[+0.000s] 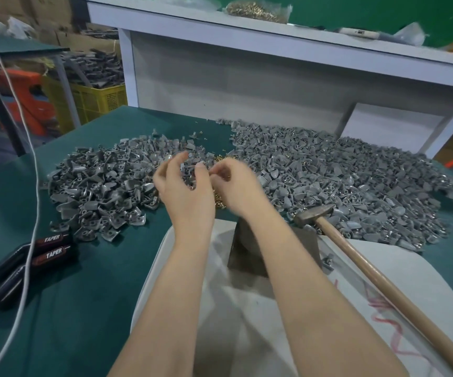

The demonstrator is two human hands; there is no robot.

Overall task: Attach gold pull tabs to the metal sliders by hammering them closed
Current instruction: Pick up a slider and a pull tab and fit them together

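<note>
both hands are up over the middle of the green surface (89, 281), working together between the two grey heaps. the left hand (184, 183) has its fingers loosely curled with thumb and forefinger drawn toward each other around what looks like a grey metal slider (186, 172), though blur keeps me from being sure the grip has actually closed on it. the right hand (233, 183) is pinched tight at the fingertips, seemingly on a small gold pull tab (228, 176), too tiny to make out clearly. they meet just above the little pile of gold tabs (218, 198), which sits between the left heap of sliders (105, 180) and the larger right heap (342, 175), so either part is one short reach away. my guess is the tab is being threaded onto the slider by hand. the dark metal block (247, 251) waits on the white cloth (192, 281) right under the forearms, and the hammer (356, 243) lies untouched on the right, its head beside the block and handle pointing back toward the person, ready for the right hand. nothing is on the block yet.
</note>
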